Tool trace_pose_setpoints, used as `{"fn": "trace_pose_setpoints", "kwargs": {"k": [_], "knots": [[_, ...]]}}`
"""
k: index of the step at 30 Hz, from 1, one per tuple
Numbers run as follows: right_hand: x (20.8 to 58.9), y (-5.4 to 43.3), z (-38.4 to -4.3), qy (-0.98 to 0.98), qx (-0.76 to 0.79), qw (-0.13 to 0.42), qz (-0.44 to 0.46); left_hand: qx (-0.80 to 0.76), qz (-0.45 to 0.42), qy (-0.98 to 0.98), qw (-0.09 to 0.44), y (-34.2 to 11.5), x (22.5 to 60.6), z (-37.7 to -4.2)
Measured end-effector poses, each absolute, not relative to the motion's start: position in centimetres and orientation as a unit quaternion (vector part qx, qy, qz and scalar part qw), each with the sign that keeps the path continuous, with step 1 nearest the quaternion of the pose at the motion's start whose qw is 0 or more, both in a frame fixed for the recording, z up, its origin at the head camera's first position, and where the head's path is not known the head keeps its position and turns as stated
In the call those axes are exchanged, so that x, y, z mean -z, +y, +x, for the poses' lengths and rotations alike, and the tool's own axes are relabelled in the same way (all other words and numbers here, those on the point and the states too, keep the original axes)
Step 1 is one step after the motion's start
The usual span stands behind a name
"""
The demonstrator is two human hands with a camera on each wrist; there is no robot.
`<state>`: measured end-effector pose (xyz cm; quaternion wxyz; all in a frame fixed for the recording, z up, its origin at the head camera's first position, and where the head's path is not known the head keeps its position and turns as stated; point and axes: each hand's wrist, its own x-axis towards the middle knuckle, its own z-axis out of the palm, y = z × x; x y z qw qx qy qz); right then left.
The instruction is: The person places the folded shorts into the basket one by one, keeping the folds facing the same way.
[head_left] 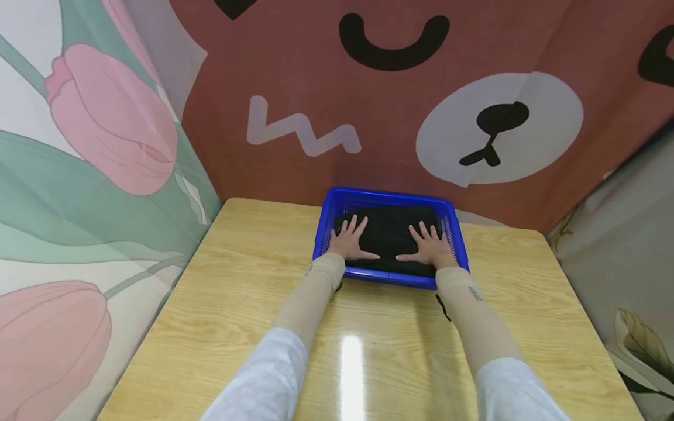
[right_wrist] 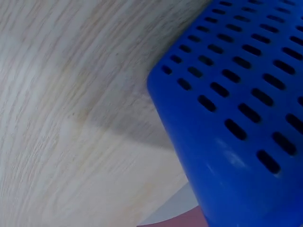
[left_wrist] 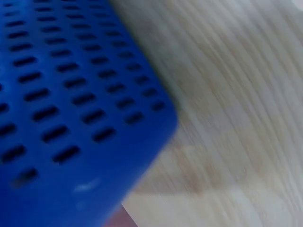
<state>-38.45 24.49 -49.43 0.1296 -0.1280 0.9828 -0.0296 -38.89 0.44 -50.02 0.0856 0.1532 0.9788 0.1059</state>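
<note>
A blue plastic basket [head_left: 389,279] with slotted walls stands at the far side of the table. Folded black cloth [head_left: 389,234] lies inside it, covering most of the bottom. My left hand [head_left: 350,240] rests on the left part of the cloth, fingers spread and straight. On the right part, my right hand [head_left: 429,245] lies the same way, its thumb pointing toward the other thumb. Both wrist views show only the basket's perforated outer wall [left_wrist: 85,94] and corner [right_wrist: 222,109] close up; the hands are out of sight there.
The basket stands on a wood-grain table [head_left: 253,280], close to its back edge. Behind the table hangs a brown cloth backdrop [head_left: 295,70] with a cartoon bear face. A tulip-print curtain [head_left: 110,117] borders the left side, and a pale leaf-patterned one [head_left: 621,245] the right.
</note>
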Motion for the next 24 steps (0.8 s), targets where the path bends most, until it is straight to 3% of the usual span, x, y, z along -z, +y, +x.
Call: {"fn": "trace_pose_setpoints", "kwargs": {"k": [6,11,21,24], "knots": [[48.8,24.6,-38.4,0.978,0.106,0.131,-0.125,-0.176,0.171,0.965,0.095,0.0,49.3,-39.1],[48.1,24.9,-38.5,0.969,0.189,0.083,-0.135,-0.257,0.173,0.948,0.072,-0.8,48.2,-39.4],[45.9,25.4,-38.2,0.962,0.206,0.058,-0.172,-0.303,0.184,0.932,-0.071,-1.5,45.8,-38.6],[45.0,25.4,-37.9,0.965,0.198,0.038,-0.169,-0.306,0.192,0.928,-0.092,-1.8,44.8,-38.3]]}}
